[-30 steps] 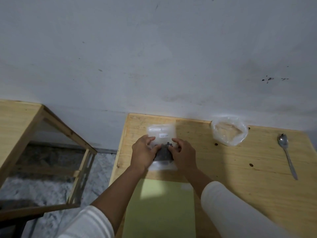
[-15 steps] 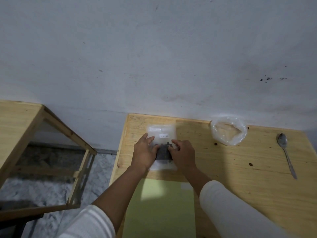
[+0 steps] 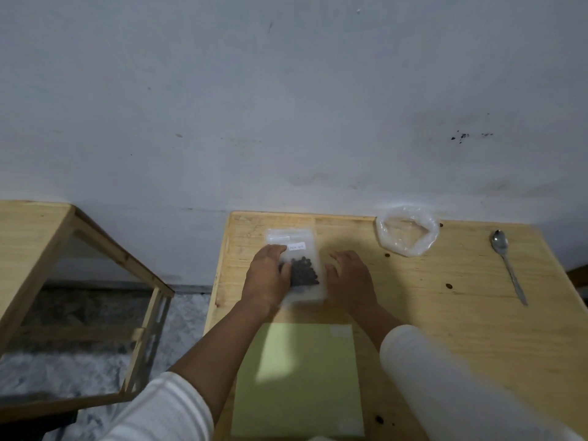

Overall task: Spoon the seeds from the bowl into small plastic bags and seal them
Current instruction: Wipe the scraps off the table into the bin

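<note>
A small clear plastic bag (image 3: 304, 249) with a white label lies flat on the wooden table (image 3: 445, 313), holding a clump of dark seeds (image 3: 304, 273). My left hand (image 3: 267, 278) rests flat on the bag's left side, fingers touching the seeds. My right hand (image 3: 350, 278) sits at the bag's right edge, fingers spread, holding nothing. A metal spoon (image 3: 507, 265) lies at the far right of the table. An open, rolled-down clear plastic bag (image 3: 407, 230) stands at the back of the table; it looks empty. No bowl is in view.
A pale green sheet (image 3: 299, 377) lies on the table near me. A few loose dark seeds (image 3: 448, 285) dot the tabletop. A second wooden table frame (image 3: 63, 249) stands to the left across a gap. A white wall rises right behind the table.
My right hand has slid off the seed bag to its right edge and spread. My left hand stays on the bag. The seeds are now uncovered.
</note>
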`<action>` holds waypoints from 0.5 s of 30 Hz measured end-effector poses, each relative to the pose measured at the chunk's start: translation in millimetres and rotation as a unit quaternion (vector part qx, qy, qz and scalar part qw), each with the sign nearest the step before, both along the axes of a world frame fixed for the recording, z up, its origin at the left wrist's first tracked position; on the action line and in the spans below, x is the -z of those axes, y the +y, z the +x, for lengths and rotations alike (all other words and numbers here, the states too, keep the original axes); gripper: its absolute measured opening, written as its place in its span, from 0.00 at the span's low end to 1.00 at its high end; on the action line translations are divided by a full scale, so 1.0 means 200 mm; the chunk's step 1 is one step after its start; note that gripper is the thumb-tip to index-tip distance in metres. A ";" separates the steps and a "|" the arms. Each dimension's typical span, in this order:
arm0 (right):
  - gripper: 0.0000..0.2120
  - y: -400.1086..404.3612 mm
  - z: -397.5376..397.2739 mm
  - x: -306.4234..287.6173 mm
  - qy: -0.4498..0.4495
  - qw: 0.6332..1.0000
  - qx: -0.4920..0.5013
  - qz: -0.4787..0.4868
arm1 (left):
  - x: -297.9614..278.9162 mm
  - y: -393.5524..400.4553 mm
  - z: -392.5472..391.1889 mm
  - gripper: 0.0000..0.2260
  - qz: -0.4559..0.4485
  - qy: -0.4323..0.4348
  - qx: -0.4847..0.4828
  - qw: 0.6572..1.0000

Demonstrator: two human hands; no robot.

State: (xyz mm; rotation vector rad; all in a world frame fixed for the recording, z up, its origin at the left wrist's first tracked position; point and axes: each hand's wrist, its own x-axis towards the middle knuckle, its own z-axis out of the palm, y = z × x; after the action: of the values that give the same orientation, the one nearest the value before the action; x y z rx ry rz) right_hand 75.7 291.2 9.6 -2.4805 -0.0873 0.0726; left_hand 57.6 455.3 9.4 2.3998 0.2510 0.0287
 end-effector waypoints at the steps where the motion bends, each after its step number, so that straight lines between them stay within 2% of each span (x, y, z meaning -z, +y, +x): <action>1: 0.15 -0.02 -0.02 -0.01 -0.003 1.000 0.011 -0.005 | -0.01 -0.01 -0.02 0.16 0.003 -0.013 0.017 1.000; 6: 0.13 -0.19 -0.26 0.00 -0.008 0.997 0.071 -0.025 | 0.00 -0.13 -0.16 0.10 0.002 -0.110 0.143 0.984; 10: 0.12 -0.33 -0.57 0.05 0.023 0.993 0.110 -0.028 | 0.08 -0.27 -0.36 0.11 -0.013 -0.115 0.194 0.974; 13: 0.12 -0.41 -0.79 0.08 0.057 0.989 0.131 -0.032 | 0.16 -0.36 -0.51 0.14 -0.009 -0.077 0.254 0.964; 15: 0.13 -0.43 -0.91 0.11 0.084 0.987 0.136 -0.031 | 0.22 -0.40 -0.60 0.17 0.024 -0.042 0.278 0.959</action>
State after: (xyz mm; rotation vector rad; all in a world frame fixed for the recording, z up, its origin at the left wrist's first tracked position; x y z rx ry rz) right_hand -107.0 205.1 -12.0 -2.5129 0.3280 0.1704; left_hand -61.7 376.1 -34.3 2.4267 -0.4730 -0.1226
